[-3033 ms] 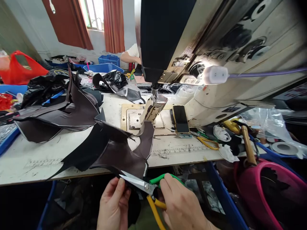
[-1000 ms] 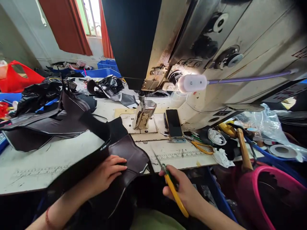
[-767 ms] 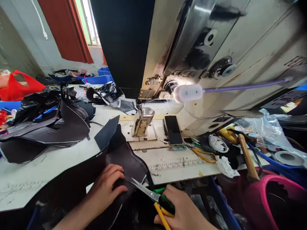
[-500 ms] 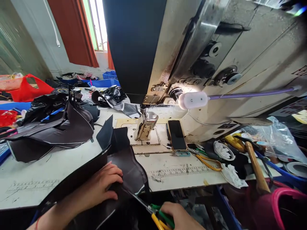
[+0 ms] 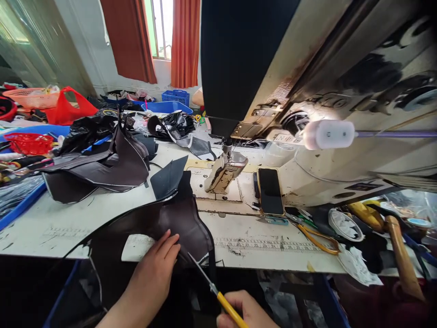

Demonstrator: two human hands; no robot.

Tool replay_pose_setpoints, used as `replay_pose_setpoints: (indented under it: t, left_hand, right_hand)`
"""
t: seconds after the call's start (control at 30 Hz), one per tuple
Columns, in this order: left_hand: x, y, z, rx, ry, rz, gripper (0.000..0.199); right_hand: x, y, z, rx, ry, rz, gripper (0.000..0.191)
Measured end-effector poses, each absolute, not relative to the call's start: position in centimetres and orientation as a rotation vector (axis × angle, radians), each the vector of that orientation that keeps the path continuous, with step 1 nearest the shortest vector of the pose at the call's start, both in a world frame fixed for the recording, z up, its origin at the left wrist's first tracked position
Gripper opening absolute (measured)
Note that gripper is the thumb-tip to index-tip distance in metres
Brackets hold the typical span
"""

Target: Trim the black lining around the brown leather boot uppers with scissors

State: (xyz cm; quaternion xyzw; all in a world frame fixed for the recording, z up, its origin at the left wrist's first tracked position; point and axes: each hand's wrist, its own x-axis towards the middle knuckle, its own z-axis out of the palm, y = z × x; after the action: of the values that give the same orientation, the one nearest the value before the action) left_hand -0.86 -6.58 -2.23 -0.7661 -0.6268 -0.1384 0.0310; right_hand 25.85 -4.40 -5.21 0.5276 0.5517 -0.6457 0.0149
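Note:
A dark brown leather piece lies over the table's front edge, with a hole through which the table shows. My left hand rests on it, fingers stretched out and pressed flat; its thumb is hidden. Low in the view, my right hand is closed round the yellow handle of scissors. Their thin metal blades point up and left, with the tip at the leather near its lower right edge. Behind the leather stands the metal post of a sewing machine.
A phone lies right of the post, with thread snips and orange-handled scissors near it. A hammer lies far right. More leather pieces lie at left. A lit lamp hangs at the machine.
The view has swung left. My left hand has turned more upright on the leather, and its thumb no longer shows. In my right hand the scissors have turned, hiding the green handle part.

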Motion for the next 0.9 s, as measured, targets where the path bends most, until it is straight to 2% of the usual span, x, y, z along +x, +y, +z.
replay_pose_setpoints:
  t: [0.1, 0.23, 0.4, 0.53, 0.9]
  left_hand:
    - [-1.6, -6.8, -1.5, -2.441, -1.969, -0.581, 0.035]
    - [-2.5, -6.6, -0.6, -2.483, -2.111, -0.696, 0.032]
    - [-2.1, -6.4, -0.7, -2.429, -2.224, -0.799, 0.027]
    - [-1.6, -6.1, -0.9, -2.371, -2.246, -0.855, 0.021]
    - [-1.3, -5.8, -1.0, -2.307, -2.156, -0.899, 0.024]
  right_hand:
    - [25.2, -3.3, -2.9, 1.383, 1.691, -2.093, 0.064]
    - [25.6, -3.3, -1.6, 1.261, 1.367, -2.270, 0.074]
    - [26.5, -4.0, -3.1, 0.935, 0.995, -2.619, 0.074]
    - [26.1, -3.9, -4.6, 0.734, 0.761, -2.737, 0.078]
    - [24.4, -6.2, -6.0, 0.608, 0.551, -3.045, 0.069]
